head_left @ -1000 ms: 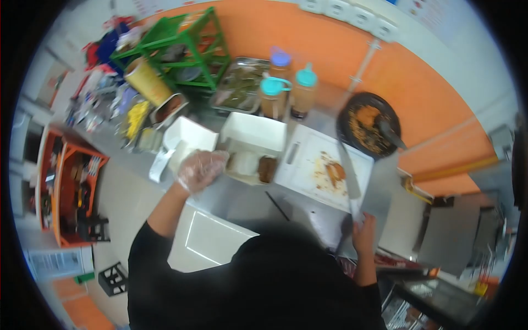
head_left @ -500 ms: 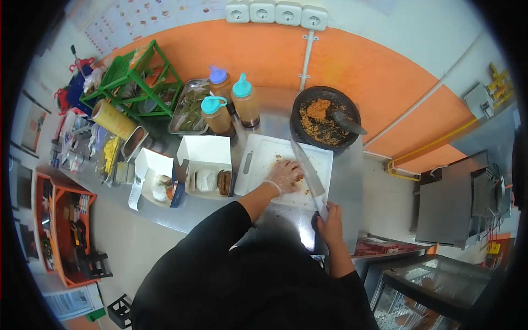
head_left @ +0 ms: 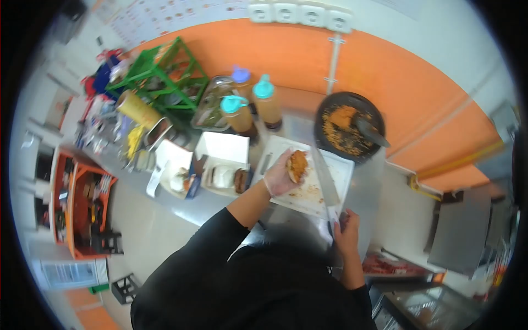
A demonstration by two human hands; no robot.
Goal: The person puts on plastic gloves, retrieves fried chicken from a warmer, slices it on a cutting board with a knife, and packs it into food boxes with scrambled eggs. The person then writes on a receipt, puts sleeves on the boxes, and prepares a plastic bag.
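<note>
Gripping a browned piece of food (head_left: pixel 298 166), the left hand (head_left: pixel 278 176), in a clear glove, has its fingers closed around it over the white cutting board (head_left: pixel 344 175). To its right, the right hand (head_left: pixel 346 226) is clamped on the handle of a large knife (head_left: pixel 325 180), whose blade points away across the board; whether it touches the board, I cannot tell. Crumbs lie just beside the left hand. Left of that hand stands an open box (head_left: pixel 223 146) with white rice and a dark brown piece, and farther left a second open box (head_left: pixel 174 156). Three sauce bottles (head_left: pixel 240 116) stand beyond the left hand. Beyond the right hand, past the board, sits a dark bowl (head_left: pixel 320 127) of orange-brown crumbs with a pestle (head_left: pixel 372 133).
</note>
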